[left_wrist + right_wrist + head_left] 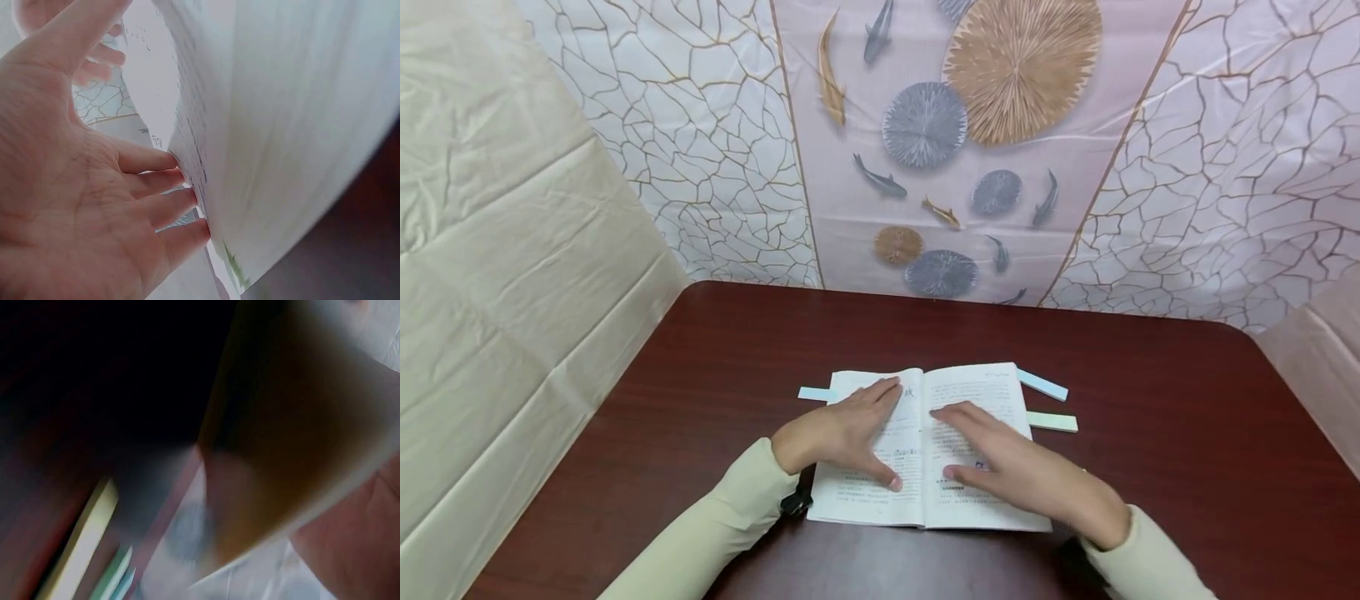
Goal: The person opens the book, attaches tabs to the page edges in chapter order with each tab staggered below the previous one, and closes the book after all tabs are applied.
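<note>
An open book (922, 500) lies on the table with printed pages showing on both sides. My left hand (850, 429) rests on the left page, its fingers spread towards the top and the thumb near the centre fold. In the left wrist view, the fingertips of the left hand (94, 206) touch the page surface. Over the right page is my right hand (1018, 467), fingers loosely bent towards the fold and thumb apart, with nothing held. The right wrist view is mostly dark and blurred; part of the right palm (356, 531) shows at its right side.
Light blue strips (815, 393) stick out from the book's left and upper right edges, and a pale green strip (1052, 422) from the right edge. The dark red-brown table (1150, 400) extends around the book. Patterned cloth (925, 233) hangs behind it, with plain cloth (550, 308) at the left.
</note>
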### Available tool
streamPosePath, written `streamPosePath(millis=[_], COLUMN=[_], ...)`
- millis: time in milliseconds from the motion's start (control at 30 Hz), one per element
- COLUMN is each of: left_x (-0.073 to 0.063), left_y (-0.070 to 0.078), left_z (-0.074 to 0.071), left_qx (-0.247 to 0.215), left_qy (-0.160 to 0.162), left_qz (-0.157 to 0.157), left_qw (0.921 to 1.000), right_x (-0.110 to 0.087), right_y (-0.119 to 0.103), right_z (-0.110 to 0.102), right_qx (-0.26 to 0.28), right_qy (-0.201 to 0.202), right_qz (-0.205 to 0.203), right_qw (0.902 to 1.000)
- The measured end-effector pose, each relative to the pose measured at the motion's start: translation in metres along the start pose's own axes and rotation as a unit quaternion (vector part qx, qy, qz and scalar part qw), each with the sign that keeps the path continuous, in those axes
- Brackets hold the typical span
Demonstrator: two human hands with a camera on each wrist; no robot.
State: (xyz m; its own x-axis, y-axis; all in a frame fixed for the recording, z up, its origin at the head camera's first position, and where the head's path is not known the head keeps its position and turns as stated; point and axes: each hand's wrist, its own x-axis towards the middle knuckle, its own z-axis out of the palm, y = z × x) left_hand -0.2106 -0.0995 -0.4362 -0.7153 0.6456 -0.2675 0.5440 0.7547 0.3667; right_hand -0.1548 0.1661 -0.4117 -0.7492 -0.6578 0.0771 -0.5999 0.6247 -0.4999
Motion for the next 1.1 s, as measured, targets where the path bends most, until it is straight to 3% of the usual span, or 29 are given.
streamPosePath(millis=[167,300,433,567,767,900,1100], left_x=[-0.002,-0.004,-0.008,-0.01,-0.014,-0.015,-0.019], left_y=[0.002,0.001,0.002,0.009,0.034,0.046,0.053], left_z=[0.0,0.0,-0.004,-0.007,0.0,0.007,0.005], left_qx=[-0.014,-0.025,-0.044,-0.059,0.025,0.07,0.082], left_qy=[-0.01,-0.007,0.001,0.015,0.02,0.009,0.0], left_qz=[-0.003,-0.003,0.0,0.028,0.079,0.065,0.042], left_qw=[0.9998,0.9997,0.999,0.9978,0.9964,0.9954,0.9957], right_x=[-0.036,-0.058,-0.067,-0.064,-0.06,-0.065,-0.082], right_y=[0.018,0.031,0.04,0.039,0.036,0.043,0.06], right_z=[-0.021,-0.025,-0.015,-0.007,-0.008,-0.012,-0.013], right_qx=[-0.026,-0.053,-0.075,-0.077,-0.072,-0.07,-0.109], right_qy=[0.065,0.08,0.055,0.003,-0.023,0.008,0.046], right_qz=[0.034,0.042,0.035,0.049,0.052,0.048,0.05], right_qw=[0.9969,0.9945,0.9951,0.9958,0.9958,0.9964,0.9917])
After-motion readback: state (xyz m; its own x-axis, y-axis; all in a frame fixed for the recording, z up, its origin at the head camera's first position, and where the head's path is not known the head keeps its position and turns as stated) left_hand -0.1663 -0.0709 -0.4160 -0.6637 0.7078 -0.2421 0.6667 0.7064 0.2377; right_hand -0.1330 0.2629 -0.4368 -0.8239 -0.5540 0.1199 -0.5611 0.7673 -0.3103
